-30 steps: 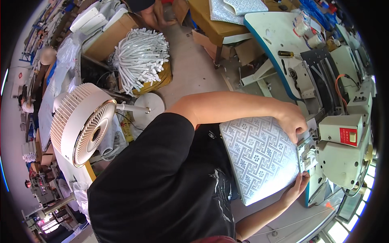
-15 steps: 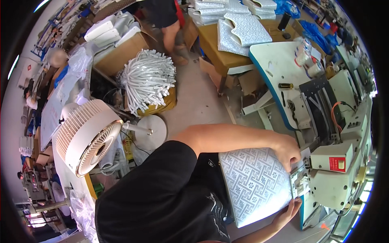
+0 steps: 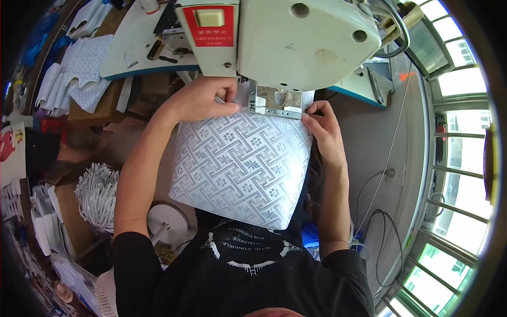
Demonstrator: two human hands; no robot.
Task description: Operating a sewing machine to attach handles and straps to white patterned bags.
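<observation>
A silver-grey fabric panel (image 3: 240,164) with a woven lattice and flower pattern hangs toward my lap from the machine. Its far edge lies at the metal clamp frame (image 3: 274,112) of a large cream sewing machine (image 3: 311,47). My left hand (image 3: 203,99) is closed on the panel's far left edge, just left of the frame, thumb along the top. On the other side, my right hand (image 3: 325,129) pinches the far right corner, its fingertips close to the frame. The needle area is hidden under the machine head.
A red-backed rocker switch (image 3: 211,18) is on the machine's left housing. More patterned panels (image 3: 87,66) lie at the upper left. To the left are a bundle of white cords (image 3: 99,195) and the round base (image 3: 168,222) of a fan. Windows line the right side.
The view has swung right, bringing the machine to top centre and the windows into sight. Both hands stay at the panel's edge beside the clamp frame.
</observation>
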